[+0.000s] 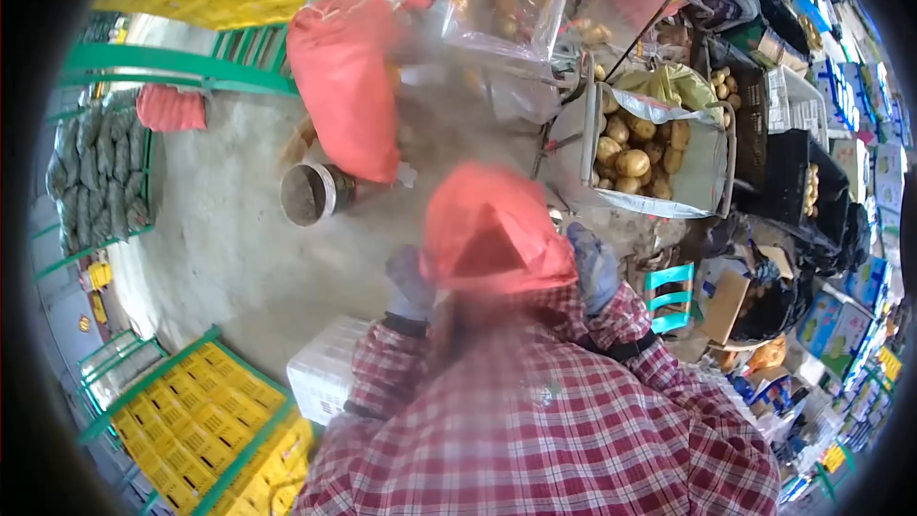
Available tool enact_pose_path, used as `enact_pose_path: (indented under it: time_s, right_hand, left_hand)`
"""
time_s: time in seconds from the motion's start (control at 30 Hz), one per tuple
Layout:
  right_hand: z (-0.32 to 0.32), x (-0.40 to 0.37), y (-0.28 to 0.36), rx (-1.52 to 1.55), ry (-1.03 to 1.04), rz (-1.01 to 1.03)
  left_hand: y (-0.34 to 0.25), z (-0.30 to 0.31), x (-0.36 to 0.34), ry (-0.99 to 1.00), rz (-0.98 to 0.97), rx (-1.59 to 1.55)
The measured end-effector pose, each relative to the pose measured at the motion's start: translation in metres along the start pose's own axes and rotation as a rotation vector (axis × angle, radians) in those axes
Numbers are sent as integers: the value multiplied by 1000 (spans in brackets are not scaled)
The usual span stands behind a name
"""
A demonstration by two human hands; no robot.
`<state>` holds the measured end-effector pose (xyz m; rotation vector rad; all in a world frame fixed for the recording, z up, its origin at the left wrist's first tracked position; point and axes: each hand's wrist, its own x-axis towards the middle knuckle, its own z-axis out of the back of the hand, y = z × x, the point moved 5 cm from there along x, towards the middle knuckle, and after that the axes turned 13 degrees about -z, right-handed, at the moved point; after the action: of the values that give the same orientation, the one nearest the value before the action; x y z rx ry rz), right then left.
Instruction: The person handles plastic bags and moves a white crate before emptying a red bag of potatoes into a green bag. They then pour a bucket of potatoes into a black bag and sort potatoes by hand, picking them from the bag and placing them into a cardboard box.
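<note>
A red woven sack point(501, 215) hangs in front of my chest, its dark mouth facing me. My left hand point(411, 284), in a grey glove, is closed at the sack's left edge and slightly blurred. On the right edge my right hand point(594, 269), gloved the same way, is closed on the sack too. A small shiny metal piece point(556, 218) shows just behind the sack near my right hand. What the sack contains, if anything, cannot be seen.
A full red sack point(344, 86) leans ahead, beside a bucket point(308, 196) on the concrete floor. Potatoes fill a lined cart point(707, 199) at front right. Yellow crates point(181, 420) stand at lower left, a white box point(325, 363) by my left arm, a green stool point(671, 298) right.
</note>
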<state>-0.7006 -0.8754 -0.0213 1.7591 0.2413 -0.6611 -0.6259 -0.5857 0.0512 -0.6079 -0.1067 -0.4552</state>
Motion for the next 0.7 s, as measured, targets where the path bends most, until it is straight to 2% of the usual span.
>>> enact_pose_path:
  time_s: [0.07, 0.13, 0.17, 0.27, 0.33, 0.4, 0.47, 0.53, 0.57, 0.63, 0.7]
  right_hand:
    - [-10, 5, -17, 82, 0, -104]
    - [-13, 36, -38, -17, -66, -369]
    - [-22, 43, -35, 9, -97, -190]
    - [-36, 70, -53, -170, -126, -266]
    - [-35, 113, -137, 1195, 72, -364]
    - [-18, 158, -228, 1177, 17, -460]
    - [18, 197, -288, 99, -257, -307]
    - [17, 206, -286, -127, -288, -215]
    - [0, 200, -267, 180, -175, -181]
    - [-18, 197, -204, 635, -152, -196]
    - [-33, 173, -132, 958, -360, -349]
  left_hand:
    - [35, -8, -10, 24, 115, 117]
    - [44, -8, 11, -9, 110, 43]
    - [58, -15, 9, 2, 141, 49]
    - [91, -37, 3, 6, 117, 12]
    - [120, -61, 19, 56, 7, -84]
    - [148, -81, 17, 186, -64, -106]
    - [170, -104, 39, 260, -37, -176]
    - [182, -115, 47, 313, 54, -311]
    - [207, -133, 33, 287, -50, -188]
    - [213, -133, 16, 132, 173, -468]
    - [197, -132, 38, 159, 180, -503]
